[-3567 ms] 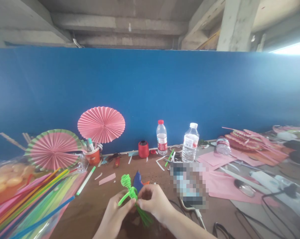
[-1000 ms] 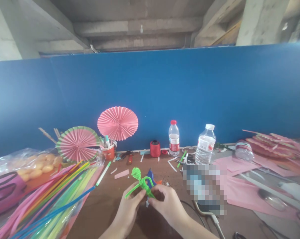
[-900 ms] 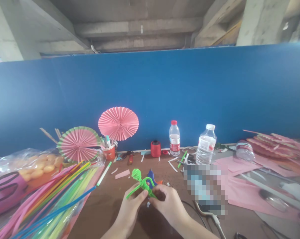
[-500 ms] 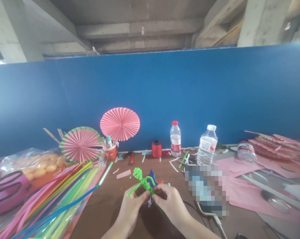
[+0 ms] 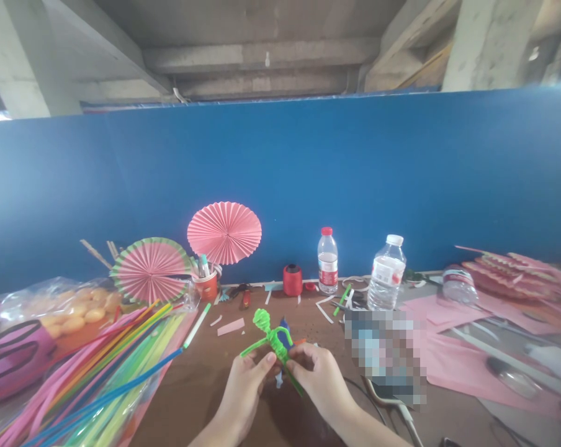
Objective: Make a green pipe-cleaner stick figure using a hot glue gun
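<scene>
Between my two hands is a bright green pipe-cleaner figure [image 5: 275, 338], with a coiled round head, two thin arms and a wound body. My left hand [image 5: 252, 375] pinches its body from the left, thumb on top. From the right, my right hand [image 5: 315, 369] grips the lower body between thumb and fingers. A green strand end sticks out below, between the hands. Just behind the figure, a dark blue thing [image 5: 285, 332] with an orange part lies partly hidden; I cannot make out its kind.
Colourful pipe cleaners [image 5: 117, 372] fill the left side, beside a bag of yellowish balls [image 5: 82, 310]. Pink paper fans [image 5: 224, 233], a pen cup [image 5: 206, 285], red thread spool [image 5: 292, 280] and two bottles [image 5: 327, 264] stand behind. A blurred-out device [image 5: 385, 351] and pink paper [image 5: 466, 366] are right.
The green figure has turned more upright, its head shifting slightly right and up. My left fingers have shifted on its body, and more of the lower strand shows.
</scene>
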### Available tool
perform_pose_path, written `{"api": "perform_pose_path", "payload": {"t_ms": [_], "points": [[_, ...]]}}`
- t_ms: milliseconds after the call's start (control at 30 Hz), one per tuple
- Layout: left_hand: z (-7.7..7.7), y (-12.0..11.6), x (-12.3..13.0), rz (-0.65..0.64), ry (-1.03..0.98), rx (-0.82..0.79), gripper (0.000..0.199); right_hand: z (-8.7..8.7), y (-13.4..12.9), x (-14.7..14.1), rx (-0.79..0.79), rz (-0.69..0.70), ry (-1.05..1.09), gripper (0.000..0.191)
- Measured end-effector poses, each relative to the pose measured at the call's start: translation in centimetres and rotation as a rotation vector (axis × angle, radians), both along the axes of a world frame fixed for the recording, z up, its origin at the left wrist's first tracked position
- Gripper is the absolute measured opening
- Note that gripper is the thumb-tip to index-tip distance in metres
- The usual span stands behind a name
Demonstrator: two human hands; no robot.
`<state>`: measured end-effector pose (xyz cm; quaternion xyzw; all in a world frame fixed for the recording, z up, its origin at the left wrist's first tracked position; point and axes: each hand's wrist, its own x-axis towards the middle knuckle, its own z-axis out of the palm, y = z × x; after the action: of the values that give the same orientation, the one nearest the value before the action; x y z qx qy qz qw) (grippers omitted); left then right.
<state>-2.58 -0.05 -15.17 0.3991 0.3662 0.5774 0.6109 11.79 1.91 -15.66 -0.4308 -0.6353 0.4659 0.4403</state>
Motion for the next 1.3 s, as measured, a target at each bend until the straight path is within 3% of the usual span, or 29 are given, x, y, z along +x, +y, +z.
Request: {"api": "perform_pose_path", "payload": {"t_ms": [133,200,300,433,533,633,800,1033,1300], "points": [[0.7,-0.1,-0.4,0.059,-0.228,0.006,0.029,0.1,0.0,0.0,0.036,-0.074,-0.016,0.012],[0.9,-0.1,-0.6,0.156,-0.343,0.011,0.037,0.1,0.1,0.1,0.038,-0.098,0.003,0.013],[0.9,0.0,-0.4,0.253,-0.323,-0.020,0.032,0.0,0.2,0.1,0.006,-0.094,0.083,0.017],[0.5,-0.3,0.4,0.073,-0.024,-0.052,0.022,-0.2,0.2,-0.1,-0.073,-0.028,0.154,0.019],[0.5,-0.7,0.8,0.065,0.087,-0.032,0.022,-0.1,0.0,-0.3,-0.132,0.070,0.164,0.019],[0.8,-1.0,0.9,0.104,0.084,-0.026,0.018,-0.1,-0.2,-0.5,-0.131,0.116,0.128,0.015],[1.5,-0.9,1.1,0.055,-0.053,-0.061,0.015,-0.5,-0.1,-0.5,-0.143,0.140,0.115,0.010],[0.9,-0.6,0.6,0.011,-0.069,-0.029,0.022,0.1,-0.5,-0.2,-0.048,0.161,0.131,0.005],[0.7,-0.4,0.4,0.035,-0.049,-0.025,0.026,0.9,-1.0,0.1,0.093,0.040,-0.129,0.006]]}}
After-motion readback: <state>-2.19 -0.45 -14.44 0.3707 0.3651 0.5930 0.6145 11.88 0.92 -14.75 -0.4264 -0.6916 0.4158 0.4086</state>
